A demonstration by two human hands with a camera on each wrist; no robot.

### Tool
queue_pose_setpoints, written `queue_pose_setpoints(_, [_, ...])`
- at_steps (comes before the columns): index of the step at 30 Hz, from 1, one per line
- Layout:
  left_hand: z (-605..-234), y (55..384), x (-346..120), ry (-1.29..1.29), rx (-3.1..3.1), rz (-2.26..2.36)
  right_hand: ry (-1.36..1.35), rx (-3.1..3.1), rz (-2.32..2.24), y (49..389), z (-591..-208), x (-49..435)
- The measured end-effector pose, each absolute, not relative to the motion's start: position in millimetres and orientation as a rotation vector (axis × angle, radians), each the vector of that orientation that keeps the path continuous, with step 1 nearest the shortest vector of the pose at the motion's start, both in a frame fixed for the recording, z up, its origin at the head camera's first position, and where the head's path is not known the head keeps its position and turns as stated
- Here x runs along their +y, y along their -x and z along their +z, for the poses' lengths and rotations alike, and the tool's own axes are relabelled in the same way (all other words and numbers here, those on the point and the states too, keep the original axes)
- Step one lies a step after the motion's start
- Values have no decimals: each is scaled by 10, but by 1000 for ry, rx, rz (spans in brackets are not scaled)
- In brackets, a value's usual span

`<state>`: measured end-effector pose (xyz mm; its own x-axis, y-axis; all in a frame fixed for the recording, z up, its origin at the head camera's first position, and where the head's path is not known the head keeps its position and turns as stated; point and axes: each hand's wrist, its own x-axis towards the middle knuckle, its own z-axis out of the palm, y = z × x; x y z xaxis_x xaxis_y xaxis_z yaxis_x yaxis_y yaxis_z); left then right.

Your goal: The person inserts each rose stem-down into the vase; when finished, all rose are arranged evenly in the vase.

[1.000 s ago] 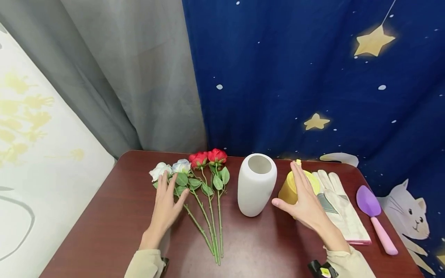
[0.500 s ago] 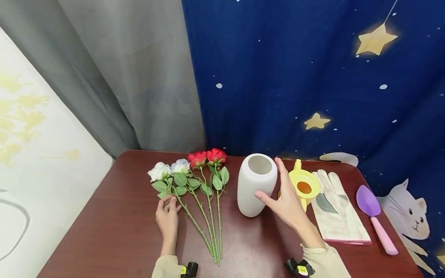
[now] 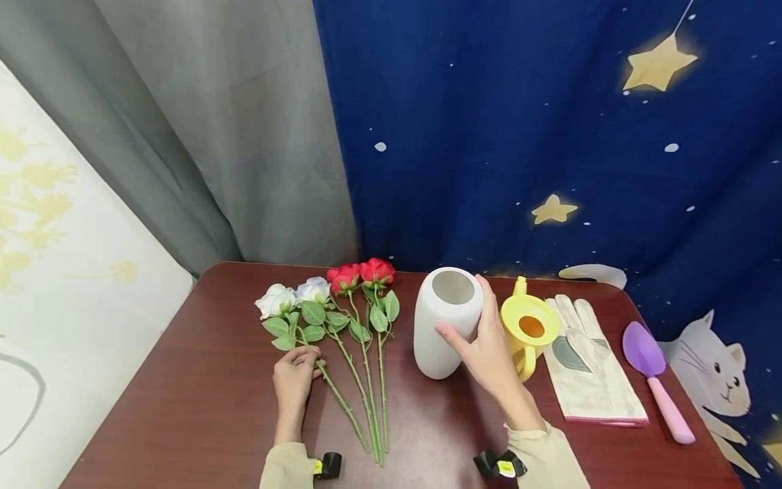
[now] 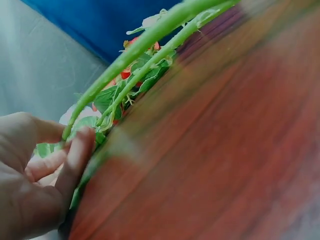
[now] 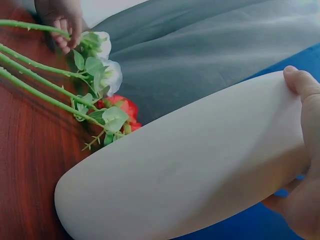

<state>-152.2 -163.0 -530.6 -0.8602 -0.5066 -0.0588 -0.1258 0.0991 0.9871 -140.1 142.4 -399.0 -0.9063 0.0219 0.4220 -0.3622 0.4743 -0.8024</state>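
My left hand (image 3: 294,380) is at the upper stem of the leftmost white rose (image 3: 276,301); in the left wrist view, thumb and fingers pinch the green stem (image 4: 125,57). A pale blue-white rose (image 3: 314,290) and two red roses (image 3: 343,278) lie beside it, their leafy stems fanned toward the front. A tall white vase (image 3: 436,339) stands upright, its round mouth facing up. My right hand (image 3: 491,353) holds the vase's right side, thumb across the front and fingers behind. The right wrist view shows that thumb near the vase's upper end.
Right of the vase stands a yellow watering can (image 3: 512,312). Farther right lie white-and-grey work gloves (image 3: 601,394) and a purple trowel (image 3: 644,350) with a pink handle. Grey and blue curtains (image 3: 452,136) hang behind the brown table (image 3: 183,380).
My left hand has come down from over the flowers and taken hold of the white rose's stem. My right hand has moved left from in front of the watering can and gripped the vase.
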Motion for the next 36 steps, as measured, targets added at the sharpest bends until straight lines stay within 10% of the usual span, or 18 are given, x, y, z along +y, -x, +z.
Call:
queue_pose_setpoints(23, [-5184, 1399, -1895, -394, -1390, -2778, -319, -2269, 1495, 1291, -3741, 1310])
queue_pose_setpoints(36, [-4991, 1342, -1812, -675, -1677, -2484, -299, -2262, 1527, 1279, -3719, 1298])
